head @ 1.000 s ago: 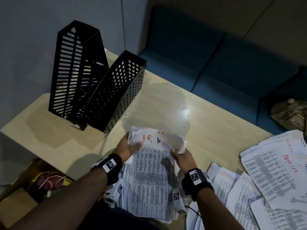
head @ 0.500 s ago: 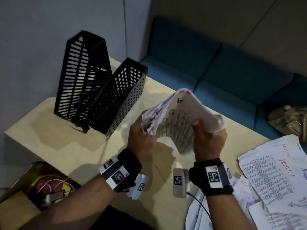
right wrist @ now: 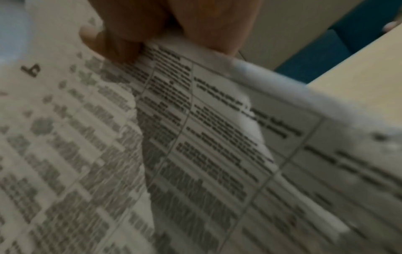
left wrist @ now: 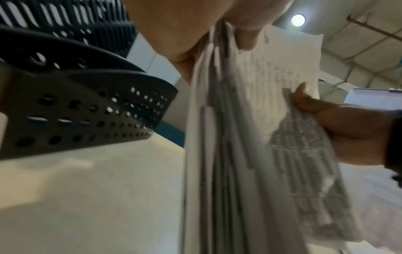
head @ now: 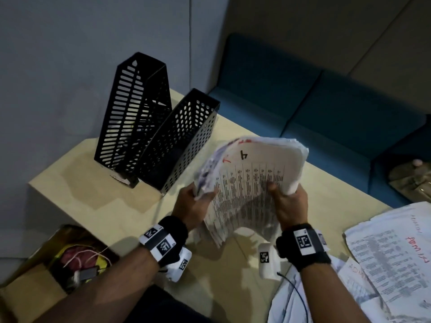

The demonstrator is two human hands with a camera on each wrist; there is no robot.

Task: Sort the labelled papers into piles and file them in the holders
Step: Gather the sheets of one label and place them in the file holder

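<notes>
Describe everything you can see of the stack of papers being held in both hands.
The stack of papers is thick, white, creased, printed with tables; the top sheet bears a handwritten black "4" and red marks. It is lifted above the table, bowed upward, beside the round-holed file holder. The left hand and right hand grip its side edges.

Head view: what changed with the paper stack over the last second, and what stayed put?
The paper stack, lying flat near the table edge before, has been lifted upright toward the holders; left hand and right hand grip its sides throughout. Holders and the loose papers stayed put.
</notes>
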